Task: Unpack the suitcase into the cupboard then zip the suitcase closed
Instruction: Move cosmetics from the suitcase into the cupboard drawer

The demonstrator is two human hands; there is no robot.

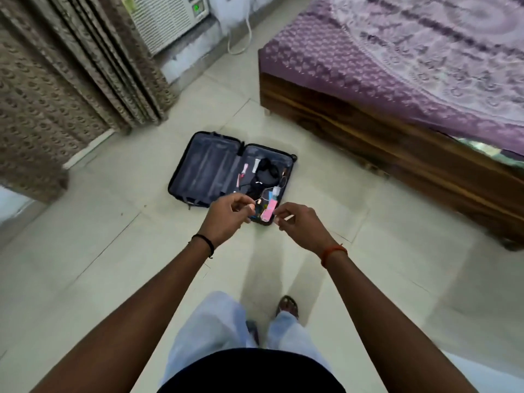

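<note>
A: Where is the suitcase (226, 174)?

B: Flat on the tiled floor (85, 251), lying open, at twelve o'clock from the person's feet; its left half shows bare grey lining; its right half holds a black garment (265, 173), pink packets (268, 212) and thin white cords.

A: And the hands?

B: Both raised over the case's near edge; the left hand (226, 218) has fingers curled, thumb and forefinger pinched, possibly on a cord, too blurred to tell; the right hand (299, 224) at three o'clock from it pinches likewise, contents unclear.

A: Surroundings?

B: A bed (397, 89) with purple cover at two o'clock; curtains (71, 80) at ten.
</note>
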